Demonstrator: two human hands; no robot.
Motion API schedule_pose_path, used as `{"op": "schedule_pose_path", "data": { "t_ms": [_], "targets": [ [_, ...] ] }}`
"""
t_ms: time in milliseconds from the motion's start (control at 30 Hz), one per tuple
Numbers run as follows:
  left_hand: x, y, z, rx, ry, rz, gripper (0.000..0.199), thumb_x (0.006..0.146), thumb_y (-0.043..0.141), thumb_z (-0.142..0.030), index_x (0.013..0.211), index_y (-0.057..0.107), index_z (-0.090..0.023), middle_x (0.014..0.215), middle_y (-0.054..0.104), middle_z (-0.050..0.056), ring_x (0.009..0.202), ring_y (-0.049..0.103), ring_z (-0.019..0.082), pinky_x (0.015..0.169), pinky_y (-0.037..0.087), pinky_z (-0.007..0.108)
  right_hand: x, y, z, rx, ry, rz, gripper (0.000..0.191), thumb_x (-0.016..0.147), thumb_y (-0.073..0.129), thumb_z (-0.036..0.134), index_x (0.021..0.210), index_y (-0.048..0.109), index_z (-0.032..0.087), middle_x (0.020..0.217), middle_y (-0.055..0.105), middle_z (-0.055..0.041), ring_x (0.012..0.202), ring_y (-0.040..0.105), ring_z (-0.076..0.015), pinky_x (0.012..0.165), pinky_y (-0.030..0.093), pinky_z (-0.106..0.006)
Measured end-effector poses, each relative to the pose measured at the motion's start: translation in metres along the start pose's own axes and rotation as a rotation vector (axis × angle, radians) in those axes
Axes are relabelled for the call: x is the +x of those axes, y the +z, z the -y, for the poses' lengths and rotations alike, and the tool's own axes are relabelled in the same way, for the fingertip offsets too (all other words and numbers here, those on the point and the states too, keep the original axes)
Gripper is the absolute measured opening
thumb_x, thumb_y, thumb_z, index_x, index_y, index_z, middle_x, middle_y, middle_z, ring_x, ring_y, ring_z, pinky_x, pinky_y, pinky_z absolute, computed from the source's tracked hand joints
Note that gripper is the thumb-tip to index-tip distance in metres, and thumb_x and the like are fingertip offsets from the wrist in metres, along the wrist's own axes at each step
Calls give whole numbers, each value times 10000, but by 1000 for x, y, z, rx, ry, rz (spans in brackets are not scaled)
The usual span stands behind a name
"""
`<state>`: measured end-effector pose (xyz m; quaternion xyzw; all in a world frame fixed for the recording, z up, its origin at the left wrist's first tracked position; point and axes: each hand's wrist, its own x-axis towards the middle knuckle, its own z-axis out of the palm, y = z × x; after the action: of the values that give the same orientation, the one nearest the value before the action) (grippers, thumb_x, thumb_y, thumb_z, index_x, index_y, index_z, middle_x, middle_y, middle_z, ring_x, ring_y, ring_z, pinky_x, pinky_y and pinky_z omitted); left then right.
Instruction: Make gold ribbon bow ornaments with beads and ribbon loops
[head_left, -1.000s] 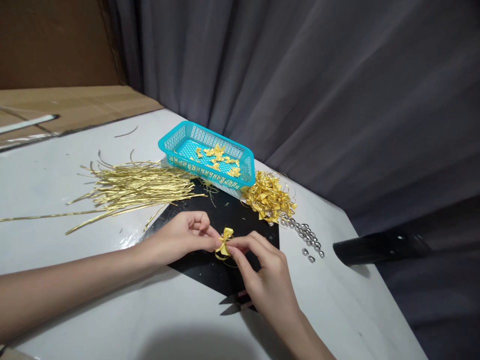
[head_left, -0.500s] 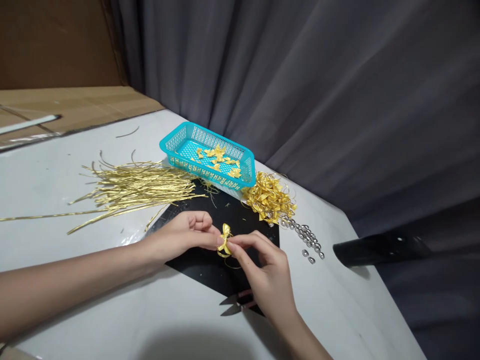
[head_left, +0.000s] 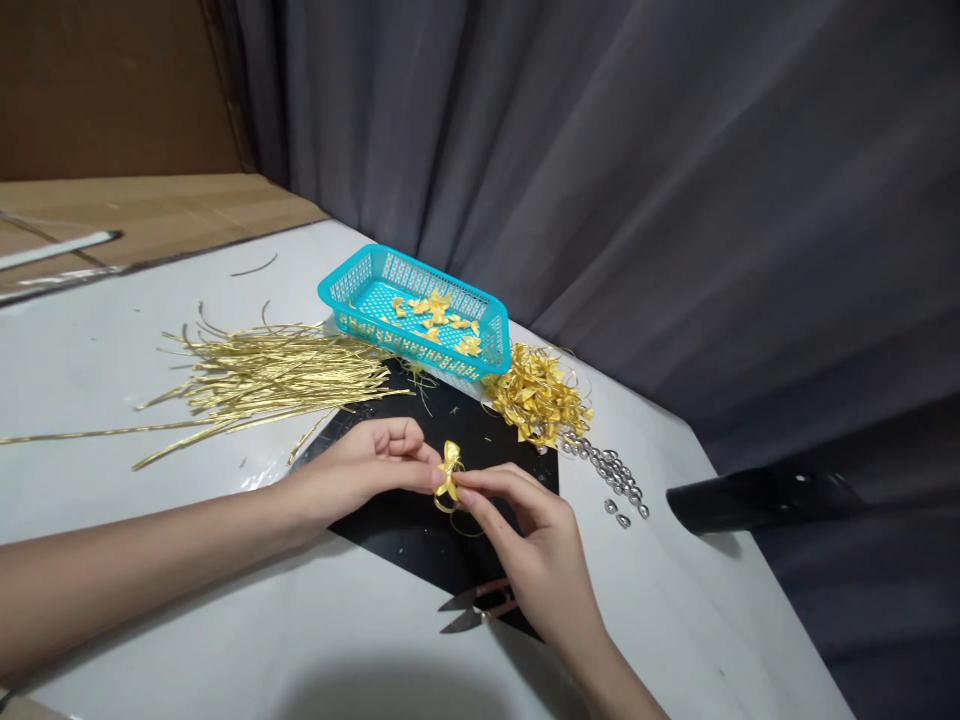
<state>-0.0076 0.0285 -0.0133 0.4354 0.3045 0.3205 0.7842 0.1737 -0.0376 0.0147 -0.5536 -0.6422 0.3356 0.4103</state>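
Above a black mat, a small yellow ribbon bow with a thin gold cord loop is pinched between both hands. My left hand grips it from the left with thumb and forefinger, the other fingers curled. From the right, my right hand pinches its middle between thumb and forefinger. The fingertips hide part of the bow's centre. Under my right hand lie thread snips with their blades apart, partly covered by the hand.
A blue plastic basket holds several yellow bows. Left of it lies a bundle of gold cords. To the right are a heap of bows with cords, silver beads and a black cylindrical object. A grey curtain hangs behind.
The bow has turned slightly and stands a little higher between the fingertips. Both hands stay almost in place, keeping their pinch.
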Motion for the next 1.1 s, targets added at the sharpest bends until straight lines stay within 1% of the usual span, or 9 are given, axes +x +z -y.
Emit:
{"op": "schedule_pose_path", "data": {
  "t_ms": [100,267,500,633,733,833,1000,1100],
  "targets": [
    [0,0,1,-4,-4,11,380,735,748,-181,657,376,-182,790,675,-1,684,561,93,652,403,215,-1,3,-2,-15,41,-22,93,865,622,205,838,711,194,814,708,-39,778,660,-189,734,518,-299],
    [2,1,1,-2,-10,7,386,724,755,-185,659,374,-187,801,684,2,692,574,104,657,409,224,-3,8,-3,5,63,-42,90,867,612,220,822,683,190,797,690,-32,764,648,-180,719,514,-282],
    [0,2,-2,15,-13,-2,377,711,756,-191,636,386,-183,785,677,-4,680,577,106,658,407,228,-4,14,-3,137,128,-43,94,858,618,259,822,653,179,780,663,-23,741,637,-159,681,510,-241],
    [-1,2,-1,-26,-7,13,384,718,748,-168,653,371,-188,776,669,-13,696,581,106,674,416,227,-5,17,-3,216,154,-53,104,853,627,275,830,634,174,754,640,-10,732,633,-150,676,512,-225],
    [-2,3,-1,-88,-21,42,402,724,733,-139,653,341,-193,767,668,-11,700,582,101,675,423,218,-7,21,-4,253,151,-69,105,863,621,280,844,620,176,766,630,-9,741,627,-143,691,514,-219],
    [-3,5,-1,-146,-45,43,408,716,741,-141,653,341,-191,777,665,-2,701,583,97,687,436,216,-9,25,-6,260,132,-95,92,879,601,272,855,607,183,773,617,-8,740,620,-141,692,515,-219],
    [-2,6,-1,-174,-81,24,419,679,771,-151,642,355,-188,764,656,-1,695,589,101,679,447,211,-11,27,-8,183,74,-125,86,896,574,254,855,614,190,790,601,-13,722,601,-139,679,507,-223],
    [-1,5,0,-166,-87,31,409,690,767,-155,643,362,-184,755,648,-4,690,584,95,684,452,209,-12,27,-9,153,64,-124,88,902,561,245,854,616,195,794,594,-11,728,596,-137,681,497,-217]
  ]
}}
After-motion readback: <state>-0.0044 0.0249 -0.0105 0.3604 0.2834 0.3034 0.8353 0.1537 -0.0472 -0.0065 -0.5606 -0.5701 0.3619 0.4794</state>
